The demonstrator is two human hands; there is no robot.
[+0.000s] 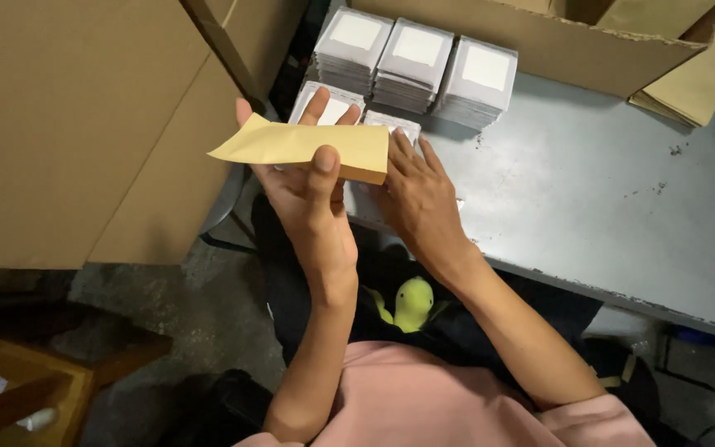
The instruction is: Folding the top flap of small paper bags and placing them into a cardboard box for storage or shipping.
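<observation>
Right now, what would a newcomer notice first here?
The yellow-brown paper envelope held up at centre by the left hand, thumb on top. Just behind it, the right hand reaches to a stack of grey-and-white packets on the grey table. Brown cardboard boxes fill the left side.

This looks like a packing workshop or small warehouse — large brown cardboard cartons (84, 124) crowd a scuffed grey metal worktable (606, 207), where stacks of small grey-and-white flat packets (414, 62) sit in rows. Spare manila envelopes (693, 83) lie beside an open carton (539, 37) — the floor below is bare, stained concrete (200, 306).
</observation>
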